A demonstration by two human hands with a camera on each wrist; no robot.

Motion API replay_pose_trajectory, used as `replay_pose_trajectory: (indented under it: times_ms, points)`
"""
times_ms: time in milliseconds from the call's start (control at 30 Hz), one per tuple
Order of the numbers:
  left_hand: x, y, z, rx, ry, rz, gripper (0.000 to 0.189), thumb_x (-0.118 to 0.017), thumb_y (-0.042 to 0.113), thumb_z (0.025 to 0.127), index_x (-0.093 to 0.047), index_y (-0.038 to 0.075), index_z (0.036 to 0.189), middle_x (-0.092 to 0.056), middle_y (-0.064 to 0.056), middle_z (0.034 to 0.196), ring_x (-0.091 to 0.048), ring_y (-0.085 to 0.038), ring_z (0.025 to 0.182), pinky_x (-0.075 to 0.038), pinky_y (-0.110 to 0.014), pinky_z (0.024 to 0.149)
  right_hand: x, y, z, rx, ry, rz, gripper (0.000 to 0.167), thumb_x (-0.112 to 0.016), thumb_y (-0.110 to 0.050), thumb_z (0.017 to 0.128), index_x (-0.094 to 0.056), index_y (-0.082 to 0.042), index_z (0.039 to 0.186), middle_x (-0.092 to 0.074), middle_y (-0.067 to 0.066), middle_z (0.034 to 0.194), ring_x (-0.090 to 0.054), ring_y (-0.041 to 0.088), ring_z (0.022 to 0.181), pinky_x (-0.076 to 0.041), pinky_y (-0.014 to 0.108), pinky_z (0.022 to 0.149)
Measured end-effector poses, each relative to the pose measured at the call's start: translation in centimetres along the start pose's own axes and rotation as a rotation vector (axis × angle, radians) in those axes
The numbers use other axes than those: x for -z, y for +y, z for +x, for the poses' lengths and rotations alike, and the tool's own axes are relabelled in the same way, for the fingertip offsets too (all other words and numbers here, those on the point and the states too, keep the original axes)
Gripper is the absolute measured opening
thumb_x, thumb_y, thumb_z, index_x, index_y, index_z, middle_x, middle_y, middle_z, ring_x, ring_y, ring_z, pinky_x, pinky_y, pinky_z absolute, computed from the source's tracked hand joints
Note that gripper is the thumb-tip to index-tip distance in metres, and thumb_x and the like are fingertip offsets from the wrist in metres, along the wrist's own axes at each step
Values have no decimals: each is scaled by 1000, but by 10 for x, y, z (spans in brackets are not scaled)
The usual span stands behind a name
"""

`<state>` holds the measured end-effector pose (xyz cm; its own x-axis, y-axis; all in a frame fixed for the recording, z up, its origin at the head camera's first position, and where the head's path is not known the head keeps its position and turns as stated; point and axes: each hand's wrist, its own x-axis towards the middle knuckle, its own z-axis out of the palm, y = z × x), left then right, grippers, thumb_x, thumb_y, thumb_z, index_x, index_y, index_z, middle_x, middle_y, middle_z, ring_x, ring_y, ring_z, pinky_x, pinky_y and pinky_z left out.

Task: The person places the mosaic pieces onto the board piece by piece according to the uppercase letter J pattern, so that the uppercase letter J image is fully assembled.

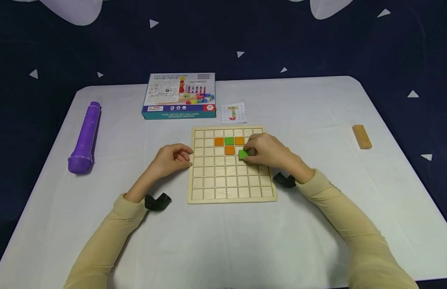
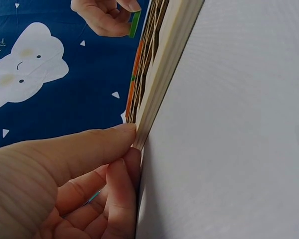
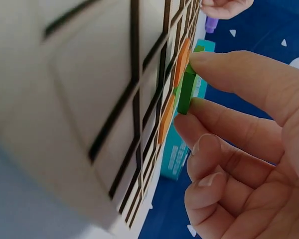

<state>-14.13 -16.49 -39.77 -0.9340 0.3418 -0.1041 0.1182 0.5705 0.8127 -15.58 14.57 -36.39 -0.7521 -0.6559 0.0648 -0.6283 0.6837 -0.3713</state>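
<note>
My right hand (image 1: 268, 150) pinches a small green square tile (image 1: 243, 155) between thumb and fingers, just above the wooden grid board (image 1: 225, 182). In the right wrist view the green tile (image 3: 187, 92) is tilted on edge over the squares. My left hand (image 1: 171, 158) holds the board's left edge with thumb and fingertips, its other fingers curled in. On the board, an orange tile (image 1: 219, 141), a green tile (image 1: 229, 141) and another orange tile (image 1: 239, 141) form a row. Below the middle one lies a further orange tile (image 1: 229, 150).
Behind the board lie a pattern card (image 1: 233, 112) and a boxed bead set (image 1: 179, 96). A purple microphone-shaped toy (image 1: 85, 138) is at the left, a wooden block (image 1: 362, 137) at the right. A bit of orange (image 1: 288, 149) shows behind my right hand, mostly hidden.
</note>
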Motion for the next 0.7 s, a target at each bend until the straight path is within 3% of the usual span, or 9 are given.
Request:
replay_pose_trajectory:
  times_ms: [467, 700]
  points:
    - [0, 1, 0, 5, 3, 15, 32, -72, 4, 77, -64, -3, 107, -64, -15, 84, -54, -9, 65, -45, -17, 61, -10, -16, 10, -3, -83, -26, 20, -74, -19, 77, -74, -6, 91, -69, 5, 89, -60, 16, 80, -51, 32, 76]
    - [-1, 1, 0, 8, 7, 15, 32, -73, 3, 77, -64, -3, 107, -63, -15, 84, -53, -9, 65, -44, -16, 60, -13, -17, 13, 13, -63, -35, 21, -76, -21, 77, -74, -6, 91, -71, 6, 89, -64, 17, 83, -52, 33, 78]
